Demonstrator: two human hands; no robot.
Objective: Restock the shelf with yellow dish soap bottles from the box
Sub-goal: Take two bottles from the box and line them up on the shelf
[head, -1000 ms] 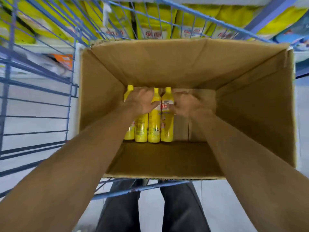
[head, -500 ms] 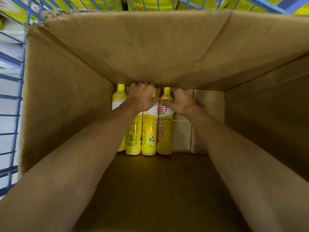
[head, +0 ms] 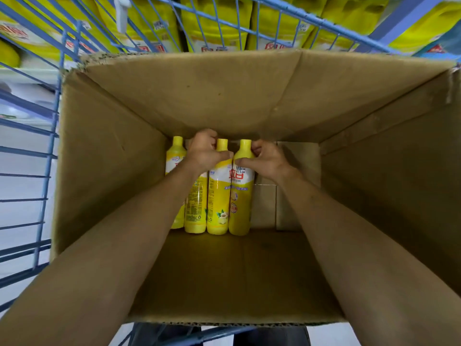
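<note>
In the brown cardboard box (head: 224, 96), the left hand (head: 203, 152) grips one yellow plastic dish soap bottle (head: 195, 206) and the right hand (head: 268, 159) pinches the neck of the rightmost bottle (head: 240, 196)

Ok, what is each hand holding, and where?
Right hand pinches the rightmost bottle at its neck; left hand grips the top of the second-from-left bottle.

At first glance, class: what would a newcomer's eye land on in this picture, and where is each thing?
Four yellow dish soap bottles stand in a row at the far left of the deep cardboard box. The left hand and right hand grip their necks, and a blue wire cart surrounds the box.
</note>
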